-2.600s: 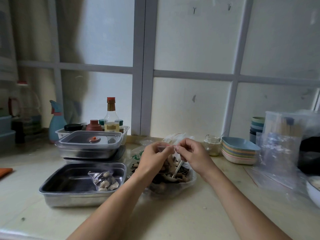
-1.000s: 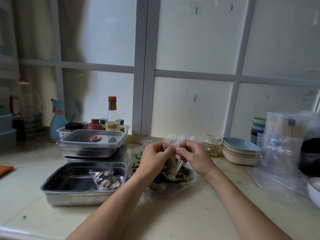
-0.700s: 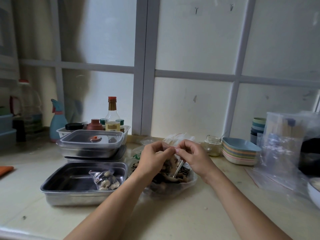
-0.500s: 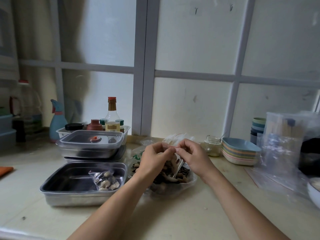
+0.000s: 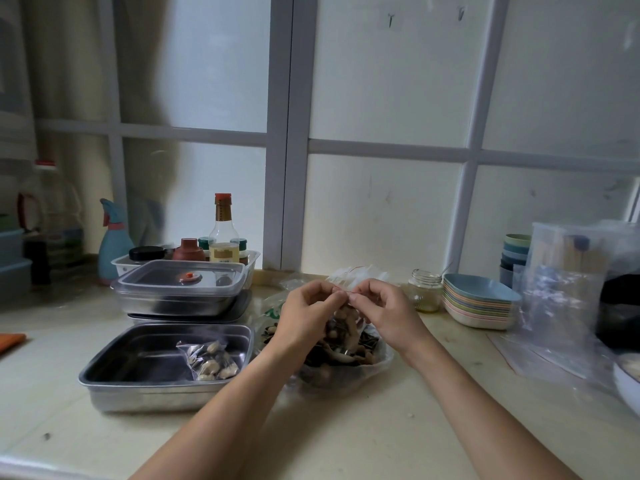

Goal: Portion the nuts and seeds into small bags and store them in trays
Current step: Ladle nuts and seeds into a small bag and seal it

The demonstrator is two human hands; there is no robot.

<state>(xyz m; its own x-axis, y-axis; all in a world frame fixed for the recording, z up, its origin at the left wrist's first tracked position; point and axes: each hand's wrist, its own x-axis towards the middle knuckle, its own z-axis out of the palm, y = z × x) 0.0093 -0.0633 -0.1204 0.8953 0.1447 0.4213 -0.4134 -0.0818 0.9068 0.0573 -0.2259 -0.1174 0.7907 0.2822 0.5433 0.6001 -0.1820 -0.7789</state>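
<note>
The left hand (image 5: 308,313) and right hand (image 5: 384,310) each pinch the top edge of a small bag (image 5: 343,323) of nuts, held over the large nut bag (image 5: 346,362). To the left, an open tray (image 5: 104,370) holds one filled bag (image 5: 211,360), with a lidded tray (image 5: 180,282) behind. To the right stand a glass jar (image 5: 425,291) and stacked dishes (image 5: 478,306).

Hanging small bag (image 5: 341,320) over nut heap (image 5: 349,356), filled bag (image 5: 211,360) in steel tray (image 5: 138,393)
</note>
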